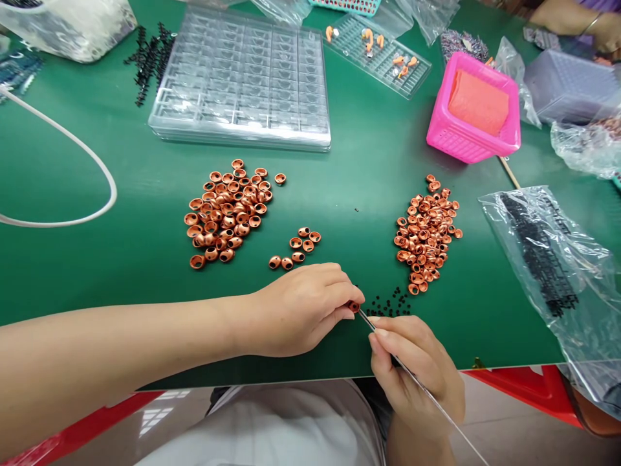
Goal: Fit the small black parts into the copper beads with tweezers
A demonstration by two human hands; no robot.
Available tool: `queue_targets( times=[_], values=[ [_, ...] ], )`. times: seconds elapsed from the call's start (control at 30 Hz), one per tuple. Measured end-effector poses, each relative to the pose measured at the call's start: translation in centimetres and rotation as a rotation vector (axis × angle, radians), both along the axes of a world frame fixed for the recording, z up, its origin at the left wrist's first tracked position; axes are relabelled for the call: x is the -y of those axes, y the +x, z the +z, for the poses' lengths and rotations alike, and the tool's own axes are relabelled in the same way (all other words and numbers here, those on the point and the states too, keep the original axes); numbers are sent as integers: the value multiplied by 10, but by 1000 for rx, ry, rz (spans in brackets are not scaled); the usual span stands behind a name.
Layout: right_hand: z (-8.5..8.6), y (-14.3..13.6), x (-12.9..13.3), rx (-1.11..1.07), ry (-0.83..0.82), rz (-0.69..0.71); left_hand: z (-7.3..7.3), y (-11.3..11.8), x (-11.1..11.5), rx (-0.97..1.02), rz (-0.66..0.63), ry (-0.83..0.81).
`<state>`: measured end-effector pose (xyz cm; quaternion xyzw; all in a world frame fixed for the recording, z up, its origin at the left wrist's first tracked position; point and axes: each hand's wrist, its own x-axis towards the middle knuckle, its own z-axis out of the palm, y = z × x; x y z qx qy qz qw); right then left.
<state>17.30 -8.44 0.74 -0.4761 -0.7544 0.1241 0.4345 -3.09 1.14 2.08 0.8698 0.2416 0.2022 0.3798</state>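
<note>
My left hand [310, 307] pinches a small copper-coloured oval shell [354, 306] between thumb and fingertips, just above the green table. In the fingers of my right hand [417, 369] is a thin metal rod [431, 396], its tip at the shell. Whether the tip is inside the shell is hidden. Tiny black pieces [395, 301] lie scattered beyond my right hand. Several similar shells [305, 243] rest just past my left hand. A larger pile of copper shells [228, 210] lies farther left, and another pile [427, 233] to the right.
Stacked clear compartment trays [242, 84] stand at the back, with a smaller tray of orange parts [388, 55] beside them. A pink basket [473, 142] and a plastic bag of black parts [538, 252] are on the right. A white cable [99, 168] loops at left. Another person's arm [567, 19] shows top right.
</note>
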Motion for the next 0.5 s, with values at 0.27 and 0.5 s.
queue_targets(
  times=[0.27, 0.5],
  values=[
    [1, 0, -1, 18, -19, -7, 0, 0, 0, 2, -6, -2],
    [-1, 1, 0, 1, -42, 4, 0, 0, -1, 16, -5, 16]
  ],
)
